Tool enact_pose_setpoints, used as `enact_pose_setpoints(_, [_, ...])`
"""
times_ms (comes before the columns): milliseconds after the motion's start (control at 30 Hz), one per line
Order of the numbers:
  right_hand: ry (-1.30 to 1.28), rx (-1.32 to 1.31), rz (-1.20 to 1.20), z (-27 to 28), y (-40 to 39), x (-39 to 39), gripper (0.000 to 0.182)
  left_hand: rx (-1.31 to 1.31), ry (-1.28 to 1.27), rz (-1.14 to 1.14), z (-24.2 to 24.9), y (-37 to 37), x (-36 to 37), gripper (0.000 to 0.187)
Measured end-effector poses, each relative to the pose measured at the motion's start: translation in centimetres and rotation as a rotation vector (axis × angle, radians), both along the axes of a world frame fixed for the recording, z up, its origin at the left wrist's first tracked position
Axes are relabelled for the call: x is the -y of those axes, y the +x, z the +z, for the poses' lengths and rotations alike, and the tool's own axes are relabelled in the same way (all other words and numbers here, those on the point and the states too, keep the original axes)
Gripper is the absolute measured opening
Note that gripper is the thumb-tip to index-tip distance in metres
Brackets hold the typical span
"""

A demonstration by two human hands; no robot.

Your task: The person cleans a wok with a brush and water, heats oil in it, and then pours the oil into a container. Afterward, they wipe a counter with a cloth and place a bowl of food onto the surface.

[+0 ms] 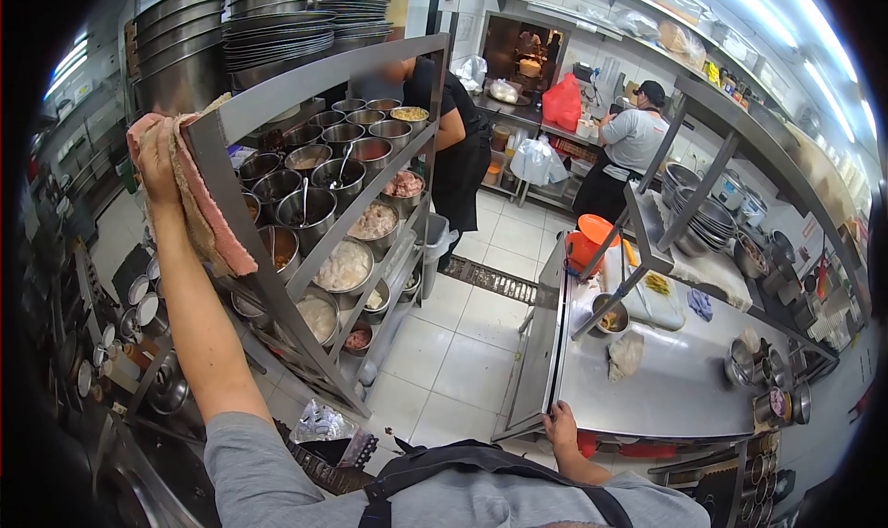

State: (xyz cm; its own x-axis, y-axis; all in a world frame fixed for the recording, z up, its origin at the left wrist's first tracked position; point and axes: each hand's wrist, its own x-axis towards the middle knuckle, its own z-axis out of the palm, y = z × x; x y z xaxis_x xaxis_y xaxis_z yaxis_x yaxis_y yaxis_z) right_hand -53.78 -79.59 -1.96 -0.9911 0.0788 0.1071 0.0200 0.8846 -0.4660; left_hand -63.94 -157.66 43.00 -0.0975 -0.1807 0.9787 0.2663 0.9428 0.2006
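Note:
My left hand is raised and closed on a pink and tan cloth, pressed against the top corner of a steel rack. The cloth drapes down the rack's upright. Inside the rack stand several metal pots of sauce, two with spoons, and below them pots of pale food. Low on the right, my right hand has its fingers curled over the near left corner of a steel worktable. A pale crumpled cloth lies on that table, away from the hand.
Stacked dark plates and steel pots top the rack. The worktable carries an orange container, a white cutting board and a bowl. Two co-workers stand beyond, one in black, one in grey. Tiled floor separates rack and table.

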Motion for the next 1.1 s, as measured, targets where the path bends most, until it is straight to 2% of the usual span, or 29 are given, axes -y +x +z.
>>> enact_pose_setpoints(133, [0.011, -0.043, 0.027, -0.2, 0.7, 0.2, 0.04, 0.04, -0.134, 0.026, 0.0, -0.4, 1.7, 0.029])
enact_pose_setpoints(333, [0.005, -0.022, 0.021, 0.2, 1.7, 0.8, 0.039, 0.042, 0.009, -0.051, 0.2, -0.2, 0.5, 0.03])
enact_pose_setpoints(600, [0.014, 0.042, 0.026, 0.7, 2.2, 0.8, 0.04, 0.031, -0.042, 0.005, 0.7, 0.3, -1.2, 0.031])
enact_pose_setpoints(967, [-0.001, 0.061, -0.017, 0.9, 2.7, 1.1, 0.041, 0.034, -0.045, 0.025, 0.4, -0.2, 1.0, 0.032])
enact_pose_setpoints(1100, [0.026, 0.038, 0.009, 0.8, 2.9, 1.1, 0.042, 0.104, -0.049, -0.114, 1.0, 0.3, 0.3, 0.033])
